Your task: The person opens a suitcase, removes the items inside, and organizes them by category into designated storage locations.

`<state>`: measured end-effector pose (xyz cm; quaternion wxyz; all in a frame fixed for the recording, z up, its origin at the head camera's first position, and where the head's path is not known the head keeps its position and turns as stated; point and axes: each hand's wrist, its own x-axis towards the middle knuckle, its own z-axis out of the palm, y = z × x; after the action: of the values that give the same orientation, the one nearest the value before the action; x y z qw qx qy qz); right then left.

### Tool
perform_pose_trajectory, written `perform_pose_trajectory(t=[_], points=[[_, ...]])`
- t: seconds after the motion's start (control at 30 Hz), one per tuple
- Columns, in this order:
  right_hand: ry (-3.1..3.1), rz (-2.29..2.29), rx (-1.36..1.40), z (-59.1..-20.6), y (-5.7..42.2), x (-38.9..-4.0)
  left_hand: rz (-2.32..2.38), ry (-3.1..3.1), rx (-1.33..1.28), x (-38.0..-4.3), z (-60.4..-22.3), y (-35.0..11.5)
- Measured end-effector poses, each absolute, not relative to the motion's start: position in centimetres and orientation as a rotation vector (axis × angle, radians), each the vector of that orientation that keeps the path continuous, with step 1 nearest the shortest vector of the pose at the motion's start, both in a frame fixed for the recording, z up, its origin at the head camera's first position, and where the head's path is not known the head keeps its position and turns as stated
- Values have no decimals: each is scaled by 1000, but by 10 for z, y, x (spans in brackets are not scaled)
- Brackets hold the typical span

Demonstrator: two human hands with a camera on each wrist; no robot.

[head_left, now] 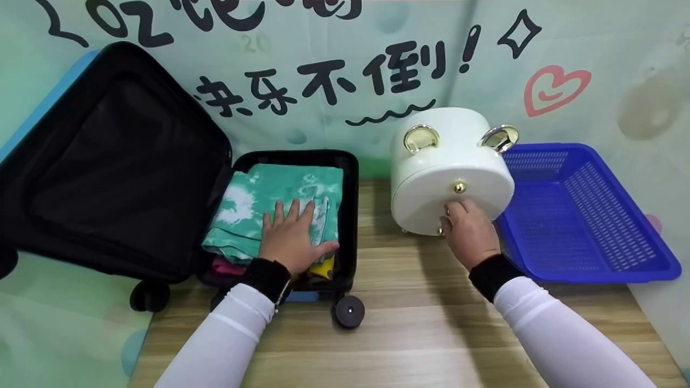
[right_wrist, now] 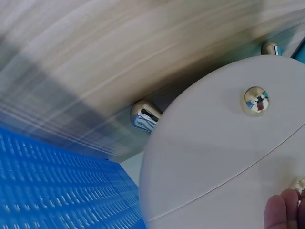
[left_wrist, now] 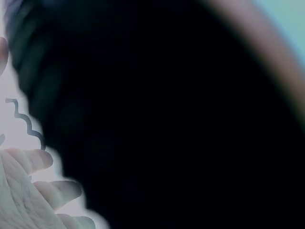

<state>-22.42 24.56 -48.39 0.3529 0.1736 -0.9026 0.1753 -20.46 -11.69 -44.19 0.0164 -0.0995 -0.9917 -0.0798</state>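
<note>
My left hand (head_left: 291,237) rests with spread fingers on a folded teal-and-white tie-dye cloth (head_left: 280,186) lying in the open black-lined suitcase (head_left: 350,226). Red and yellow cloth edges (head_left: 323,268) peek out below it. A dark shape fills most of the left wrist view, with a few fingers (left_wrist: 57,193) at the lower left. My right hand (head_left: 470,234) is at the front of a white round drawer box (head_left: 447,129), its fingertips pinching a gold knob (right_wrist: 299,183). Another gold knob (head_left: 459,187) shows above that hand, and a lower knob (right_wrist: 256,101) across a seam.
The suitcase lid (head_left: 118,161) leans open on the left; a black wheel (head_left: 349,311) juts out in front. Right of the box lies a blue perforated basket (head_left: 593,275). Two gold ring-shaped handles (head_left: 421,139) top the box. Behind hangs a printed cloth (head_left: 323,124) above the wooden table (head_left: 399,334).
</note>
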Motion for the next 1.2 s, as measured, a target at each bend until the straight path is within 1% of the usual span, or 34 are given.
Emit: perform_pose_trajectory(t=[0.17,0.3,0.4,0.53,0.7,0.87,1.0,1.2], points=[[-2353,485,420,-485,247,-225,-259,-3091,-307,-205,-442,-118],[-2392,494,377,-484,250,-219,-314,-3089,-284,-207,-435,-124],[-2413,500,363,-482,250,-211,-348,-3074,-208,-210,-425,-136],[-2433,576,390,-474,241,-200,-401,-3053,-30,-214,-411,-161],[-2518,829,437,-461,217,-191,-532,-3025,201,-217,-406,-197],[-2680,1201,435,-447,183,-188,-707,-3043,330,-216,-414,-227],[-2796,1417,362,-440,154,-193,-843,-3074,381,-215,-422,-239],[-2837,1651,241,-436,115,-207,-899,-3074,467,-213,-429,-248]])
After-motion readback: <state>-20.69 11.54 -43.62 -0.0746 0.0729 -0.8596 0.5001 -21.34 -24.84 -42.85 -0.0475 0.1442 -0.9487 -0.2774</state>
